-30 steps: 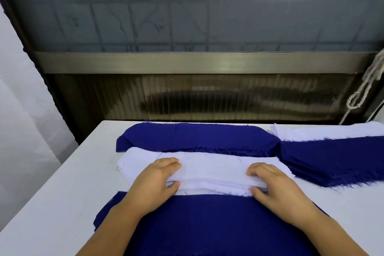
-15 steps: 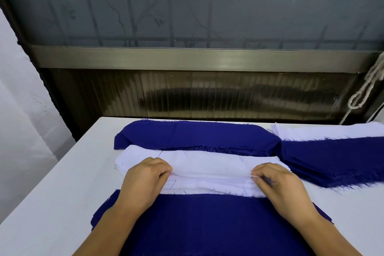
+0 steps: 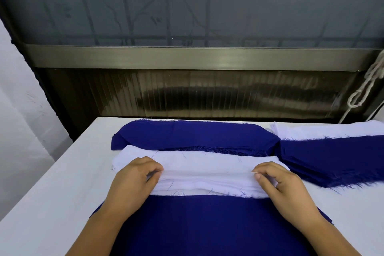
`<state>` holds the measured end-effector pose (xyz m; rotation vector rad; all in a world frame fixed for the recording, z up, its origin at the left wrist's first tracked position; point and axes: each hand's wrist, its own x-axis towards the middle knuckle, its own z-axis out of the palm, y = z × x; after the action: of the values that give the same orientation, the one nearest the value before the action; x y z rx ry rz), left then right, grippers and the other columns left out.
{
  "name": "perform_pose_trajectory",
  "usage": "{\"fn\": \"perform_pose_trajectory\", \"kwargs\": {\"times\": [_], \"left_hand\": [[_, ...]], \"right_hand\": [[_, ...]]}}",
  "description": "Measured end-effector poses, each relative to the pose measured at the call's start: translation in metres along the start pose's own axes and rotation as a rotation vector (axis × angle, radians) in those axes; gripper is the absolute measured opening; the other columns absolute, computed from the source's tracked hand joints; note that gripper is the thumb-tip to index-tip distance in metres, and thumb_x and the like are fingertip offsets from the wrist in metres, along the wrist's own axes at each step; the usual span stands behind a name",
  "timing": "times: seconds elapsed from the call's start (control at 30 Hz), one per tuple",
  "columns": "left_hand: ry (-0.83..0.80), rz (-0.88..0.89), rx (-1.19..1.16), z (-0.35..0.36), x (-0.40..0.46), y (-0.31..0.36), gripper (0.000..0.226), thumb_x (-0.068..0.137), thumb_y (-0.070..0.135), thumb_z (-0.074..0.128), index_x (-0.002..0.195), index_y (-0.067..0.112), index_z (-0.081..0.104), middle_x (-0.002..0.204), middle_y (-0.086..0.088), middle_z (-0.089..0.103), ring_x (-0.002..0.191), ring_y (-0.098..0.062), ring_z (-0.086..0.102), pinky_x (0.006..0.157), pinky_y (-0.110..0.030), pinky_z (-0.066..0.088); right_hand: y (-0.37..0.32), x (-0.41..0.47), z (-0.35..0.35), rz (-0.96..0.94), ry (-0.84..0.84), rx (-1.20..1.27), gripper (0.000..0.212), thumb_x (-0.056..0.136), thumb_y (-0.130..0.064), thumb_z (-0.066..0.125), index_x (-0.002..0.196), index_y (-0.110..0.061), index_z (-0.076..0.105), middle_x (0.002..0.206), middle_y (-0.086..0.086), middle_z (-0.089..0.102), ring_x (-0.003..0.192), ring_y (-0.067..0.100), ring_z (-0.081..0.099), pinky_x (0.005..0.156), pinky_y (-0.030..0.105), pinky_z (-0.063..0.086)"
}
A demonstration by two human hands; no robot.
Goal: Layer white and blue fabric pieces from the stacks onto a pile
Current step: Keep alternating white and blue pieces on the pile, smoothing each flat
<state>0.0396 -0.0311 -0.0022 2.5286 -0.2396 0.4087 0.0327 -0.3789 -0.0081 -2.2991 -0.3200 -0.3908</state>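
Near blue pile (image 3: 207,224): cut off by the bottom frame edge, forearms cover both its sides; only its far edge is plain, touching the white stack (image 3: 203,174). How many layers lie in the pile cannot be told.

White stack: middle of the white table (image 3: 52,193), its near edge frayed with loose blue threads. Its two ends are hidden under the hands. Behind it lies a blue stack (image 3: 193,135), rounded at the corners, its near frayed edge overlapped by the white.

Right side: a second blue stack (image 3: 332,156) runs out of frame, with another white stack (image 3: 332,130) behind it, also cut off. A twisted cord (image 3: 372,81) hangs at the far right, its upper end out of view.

Open room: bare tabletop to the left of the fabrics, and a strip to the right of the near pile.

Left hand (image 3: 135,178): fingers curled, thumb and fingertips pinching the top white piece at its left end. Right hand (image 3: 278,183): same pose, thumb nail up, pinching the right end. Top layer raised slightly between them, a fold line running across.
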Motion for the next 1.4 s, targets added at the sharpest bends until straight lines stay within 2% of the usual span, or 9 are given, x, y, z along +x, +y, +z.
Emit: {"fn": "perform_pose_trajectory", "kwargs": {"times": [0.17, 0.33, 0.43, 0.57, 0.63, 0.7, 0.93, 1.27, 1.4], "left_hand": [[0.125, -0.002, 0.037, -0.004, 0.002, 0.005, 0.013, 0.088, 0.013, 0.068, 0.086, 0.026, 0.068, 0.088, 0.021, 0.061, 0.087, -0.005, 0.056, 0.074, -0.021, 0.047], [0.245, 0.051, -0.038, -0.017, -0.01, 0.01, 0.017, 0.082, 0.008, 0.074, 0.086, 0.023, 0.069, 0.091, 0.024, 0.06, 0.092, -0.002, 0.054, 0.073, -0.007, 0.041], [0.26, 0.201, 0.001, -0.028, -0.03, 0.006, 0.003, 0.086, 0.023, 0.069, 0.084, 0.025, 0.069, 0.089, 0.026, 0.058, 0.093, 0.006, 0.053, 0.076, -0.003, 0.038], [0.212, 0.413, 0.047, -0.031, -0.065, -0.003, 0.032, 0.089, 0.042, 0.056, 0.076, 0.017, 0.072, 0.085, 0.016, 0.063, 0.083, 0.0, 0.057, 0.074, -0.016, 0.045], [0.182, 0.469, 0.074, -0.028, -0.078, -0.006, 0.036, 0.091, 0.043, 0.055, 0.073, 0.016, 0.072, 0.083, 0.013, 0.065, 0.08, -0.004, 0.058, 0.072, -0.02, 0.046], [0.158, 0.515, 0.089, -0.024, -0.087, -0.007, 0.039, 0.093, 0.044, 0.054, 0.072, 0.017, 0.072, 0.084, 0.012, 0.066, 0.08, -0.005, 0.06, 0.074, -0.02, 0.047], [0.046, 0.453, 0.061, -0.023, -0.091, -0.005, 0.054, 0.096, 0.057, 0.039, 0.072, 0.024, 0.074, 0.1, 0.017, 0.069, 0.094, 0.006, 0.06, 0.079, -0.015, 0.05], [0.006, 0.411, -0.017, -0.02, -0.093, -0.006, 0.048, 0.098, 0.053, 0.038, 0.096, 0.026, 0.078, 0.115, 0.018, 0.068, 0.111, 0.006, 0.059, 0.093, -0.014, 0.047], [-0.053, 0.36, -0.019, -0.022, -0.095, -0.006, 0.038, 0.092, 0.055, 0.047, 0.103, 0.032, 0.075, 0.121, 0.024, 0.063, 0.116, 0.01, 0.054, 0.096, -0.009, 0.042]], "right_hand": [[-0.002, -0.002, -0.003, 0.016, 0.089, 0.003, 0.034, 0.091, 0.0, 0.059, 0.089, -0.034, 0.066, 0.105, -0.026, 0.061, 0.097, -0.001, 0.058, 0.073, 0.005, 0.04], [-0.018, -0.013, -0.015, -0.048, 0.26, 0.021, 0.042, 0.088, 0.001, 0.062, 0.093, -0.041, 0.063, 0.106, -0.028, 0.061, 0.095, -0.007, 0.057, 0.068, 0.004, 0.041], [-0.018, -0.031, -0.023, -0.111, 0.258, -0.028, 0.033, 0.086, -0.001, 0.063, 0.093, -0.032, 0.066, 0.102, -0.023, 0.063, 0.092, -0.004, 0.059, 0.069, 0.006, 0.042], [-0.005, -0.061, -0.029, -0.259, 0.157, -0.097, 0.018, 0.096, -0.019, 0.056, 0.087, -0.022, 0.071, 0.1, -0.02, 0.064, 0.096, -0.004, 0.06, 0.083, 0.012, 0.044], [-0.001, -0.072, -0.031, -0.365, 0.111, -0.168, 0.039, 0.1, -0.037, 0.041, 0.083, -0.02, 0.072, 0.1, -0.022, 0.065, 0.099, -0.003, 0.06, 0.086, 0.019, 0.045], [0.0, -0.078, -0.032, -0.383, 0.079, -0.2, 0.049, 0.101, -0.044, 0.034, 0.083, -0.02, 0.073, 0.101, -0.019, 0.067, 0.1, -0.003, 0.059, 0.083, 0.024, 0.047], [-0.001, -0.083, -0.032, -0.383, 0.094, -0.179, 0.052, 0.1, -0.046, 0.031, 0.079, -0.023, 0.072, 0.101, -0.018, 0.067, 0.099, -0.004, 0.059, 0.082, 0.021, 0.047], [-0.001, -0.09, -0.036, -0.404, 0.116, -0.224, 0.047, 0.098, -0.035, 0.036, 0.07, -0.019, 0.071, 0.092, -0.015, 0.067, 0.09, -0.001, 0.061, 0.076, 0.02, 0.048], [-0.002, -0.092, -0.037, -0.39, 0.092, -0.239, 0.051, 0.097, -0.048, 0.037, 0.072, -0.021, 0.073, 0.092, -0.015, 0.067, 0.089, -0.001, 0.061, 0.075, 0.019, 0.048]]}}
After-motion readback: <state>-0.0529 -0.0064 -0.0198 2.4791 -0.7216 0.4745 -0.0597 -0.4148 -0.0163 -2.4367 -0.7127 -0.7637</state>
